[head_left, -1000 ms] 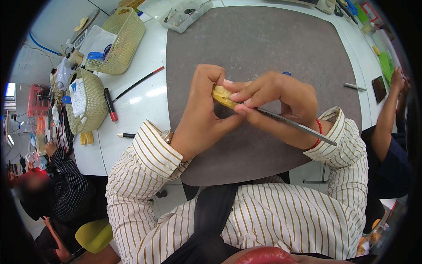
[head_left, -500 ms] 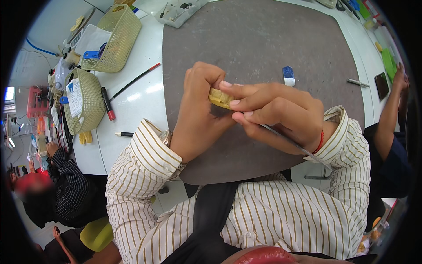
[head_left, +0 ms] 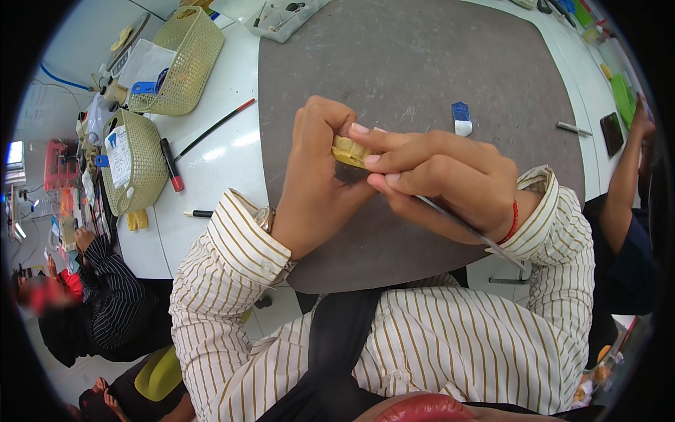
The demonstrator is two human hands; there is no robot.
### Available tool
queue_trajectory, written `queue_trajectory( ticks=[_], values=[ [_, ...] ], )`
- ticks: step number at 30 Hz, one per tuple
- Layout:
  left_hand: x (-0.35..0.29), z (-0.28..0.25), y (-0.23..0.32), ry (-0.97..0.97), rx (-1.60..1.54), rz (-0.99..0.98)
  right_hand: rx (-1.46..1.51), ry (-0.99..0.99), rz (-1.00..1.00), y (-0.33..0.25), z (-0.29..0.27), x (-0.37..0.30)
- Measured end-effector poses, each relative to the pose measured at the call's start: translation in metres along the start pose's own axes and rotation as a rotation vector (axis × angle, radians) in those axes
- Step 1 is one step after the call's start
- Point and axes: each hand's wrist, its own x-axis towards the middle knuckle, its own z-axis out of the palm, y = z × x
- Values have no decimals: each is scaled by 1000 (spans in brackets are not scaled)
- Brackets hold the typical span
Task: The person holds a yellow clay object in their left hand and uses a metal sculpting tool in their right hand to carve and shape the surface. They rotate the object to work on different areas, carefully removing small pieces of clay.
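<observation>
Over the grey mat (head_left: 422,63), my left hand (head_left: 309,183) is closed around a small yellow dental cast (head_left: 349,150), its ridged side uppermost. Pinched in my right hand (head_left: 450,176) is a thin metal hand tool (head_left: 478,235). Its shaft runs back under the palm toward my right cuff. The fingertips of this hand press against the edge of the cast, and they hide the tool's working tip.
Left of the mat stand two woven baskets (head_left: 144,165), a red-and-black marker (head_left: 171,165) and a thin black rod (head_left: 214,130). A small blue-and-white piece (head_left: 461,118) lies on the mat. At the right are a metal stick (head_left: 574,129), a phone (head_left: 612,133) and another person's arm (head_left: 626,176).
Both hands have shifted very slightly with the cast, which my left hand still grips. The tool's shaft has tilted a little. At the far left, other people have moved.
</observation>
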Motion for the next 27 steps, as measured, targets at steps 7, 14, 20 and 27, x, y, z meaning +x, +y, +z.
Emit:
queue_trajectory(
  ticks=[7, 14, 20, 27],
  values=[
    [1, 5, -9, -10, 9, 22, 14, -25, 60, 6, 1, -7],
    [-1, 1, -9, -31, -84, 0, 103, -187, 130, 1, -13, 2],
    [0, 2, -9, -52, -172, -25, 104, -136, 127, 3, -12, 0],
    [1, 0, -8, -74, -117, -18, 56, -52, 91, 6, -6, -4]
  ],
)
